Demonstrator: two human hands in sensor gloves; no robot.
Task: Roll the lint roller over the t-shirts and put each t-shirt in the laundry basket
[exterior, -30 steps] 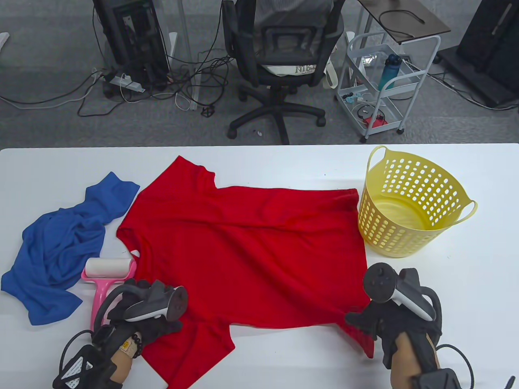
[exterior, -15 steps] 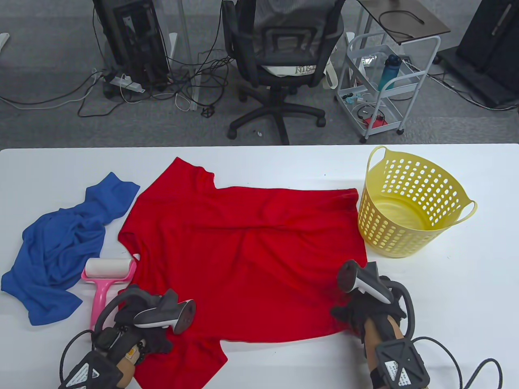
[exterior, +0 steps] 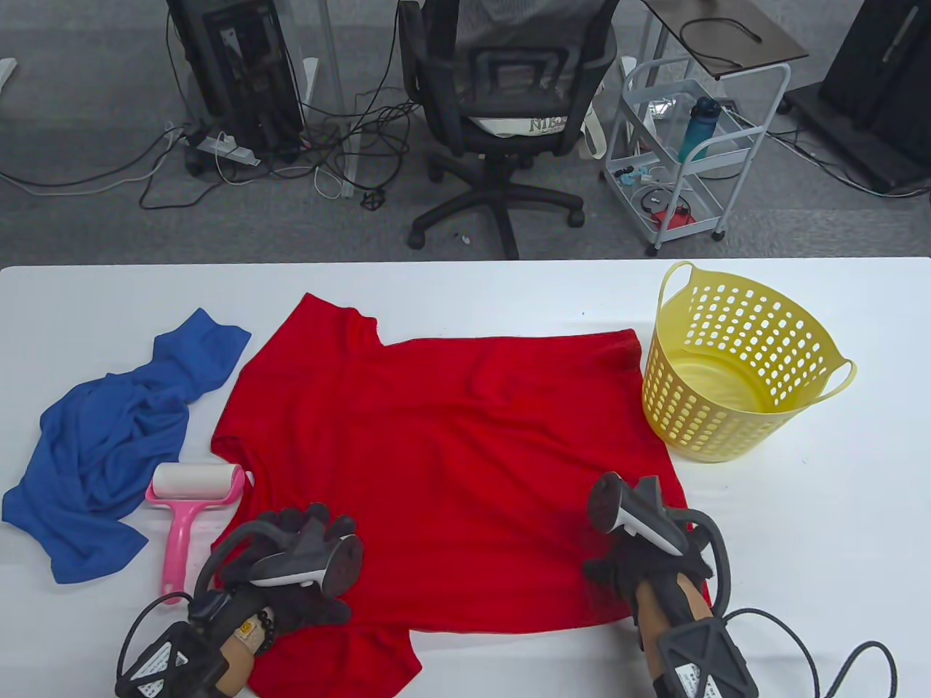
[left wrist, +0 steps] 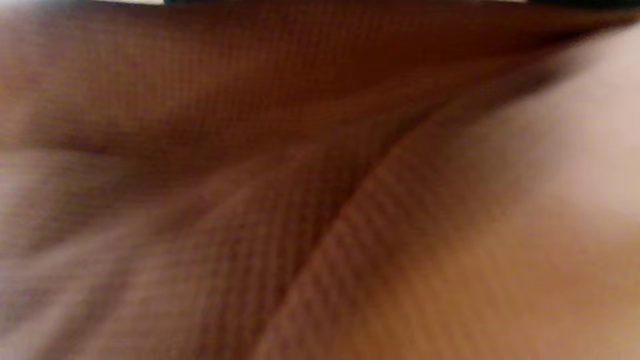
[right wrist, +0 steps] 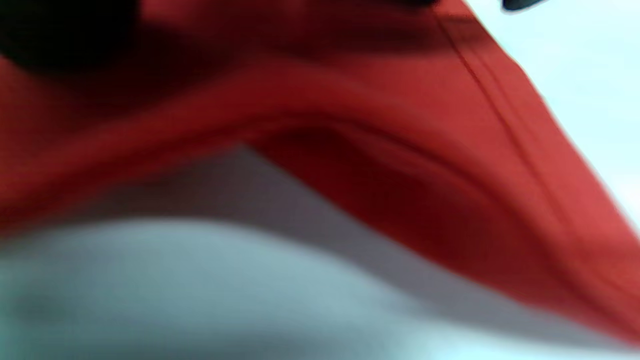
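Flatly, wrinkled red t-shirt [exterior: 451, 451] (ribbed knit) under both hands

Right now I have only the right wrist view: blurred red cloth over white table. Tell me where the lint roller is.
Observer: The lint roller lies on the table, in neither hand, between the blue t-shirt and the red t-shirt, with its handle toward the person.
Operator: Give me the left hand.
Observer: The left hand rests with fingers spread on the red t-shirt's near left part, just right of the roller's handle.
Operator: Now the basket.
Observer: The yellow laundry basket stands upright beside the red t-shirt's far right corner, with no shirt in it.
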